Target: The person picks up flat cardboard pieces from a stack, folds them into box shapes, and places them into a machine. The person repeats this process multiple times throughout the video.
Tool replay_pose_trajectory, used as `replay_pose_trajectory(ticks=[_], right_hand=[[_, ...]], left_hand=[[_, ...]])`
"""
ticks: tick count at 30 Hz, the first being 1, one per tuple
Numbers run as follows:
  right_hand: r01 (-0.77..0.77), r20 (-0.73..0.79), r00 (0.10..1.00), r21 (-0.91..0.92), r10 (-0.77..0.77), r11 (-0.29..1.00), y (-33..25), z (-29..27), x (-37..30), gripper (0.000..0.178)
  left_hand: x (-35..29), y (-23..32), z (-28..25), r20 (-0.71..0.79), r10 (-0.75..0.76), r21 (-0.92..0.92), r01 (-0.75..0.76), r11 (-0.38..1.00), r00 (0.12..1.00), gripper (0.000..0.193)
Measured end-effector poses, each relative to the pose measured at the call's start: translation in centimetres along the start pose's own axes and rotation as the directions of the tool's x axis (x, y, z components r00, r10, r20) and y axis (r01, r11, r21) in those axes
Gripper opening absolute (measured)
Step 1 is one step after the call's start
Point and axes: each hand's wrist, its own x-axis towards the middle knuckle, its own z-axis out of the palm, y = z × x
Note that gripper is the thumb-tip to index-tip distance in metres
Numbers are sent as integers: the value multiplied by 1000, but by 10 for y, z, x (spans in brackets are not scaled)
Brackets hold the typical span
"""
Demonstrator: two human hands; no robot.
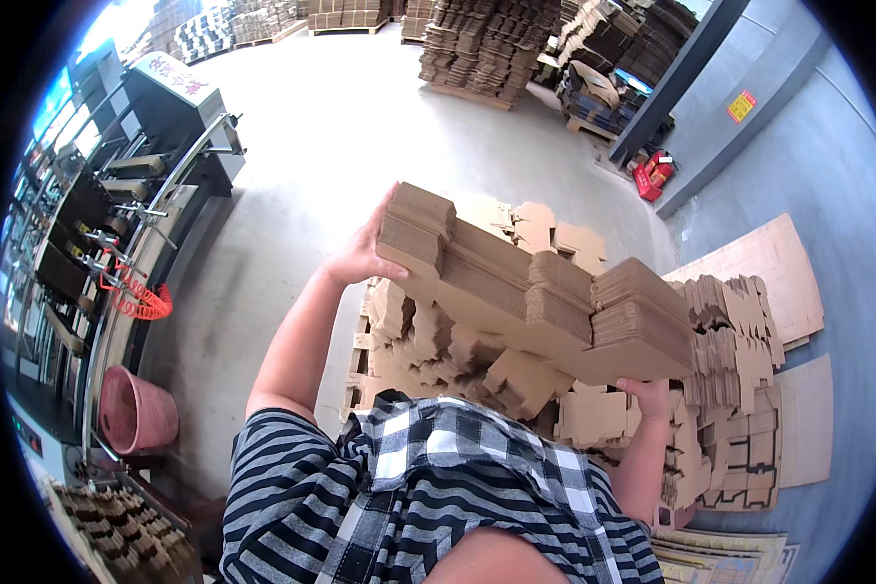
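Observation:
A thick stack of die-cut cardboard blanks (496, 292) is held up between my two hands, slanting from upper left to lower right. My left hand (368, 249) grips its far left end, thumb on the near face and fingers round the end. At the lower right, my right hand (646, 397) holds the underside of the other end, with its fingers partly hidden by the stack. Beneath and around it lie more cardboard blanks (409, 336), piled loosely on a wooden pallet (360, 352).
A long machine (117, 224) with a coiled red hose (148, 304) lines the left side, beside a pink bucket (141, 409). Stacked cardboard (715, 341) leans near the right wall. Farther off stand a tall cardboard pile (482, 49), a steel column (676, 83) and red fire extinguishers (655, 173).

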Motion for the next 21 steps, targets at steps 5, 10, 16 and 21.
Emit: replay_pose_trajectory(ticks=[5,10,16,21], right_hand=[[-103,15,994,-69,104,992,-14,6,4,50],[-32,69,997,-44,35,999,-46,14,12,49],[4,60,998,-56,0,998,-45,11,13,48],[-74,129,986,-233,106,970,-66,-1,15,45]], left_hand=[[0,6,-6,8,-53,-30,53,998,999,134],[5,4,-8,25,-106,4,106,994,994,129],[2,4,-5,13,-30,106,29,994,999,126],[5,26,-9,-6,53,30,-53,998,999,129]])
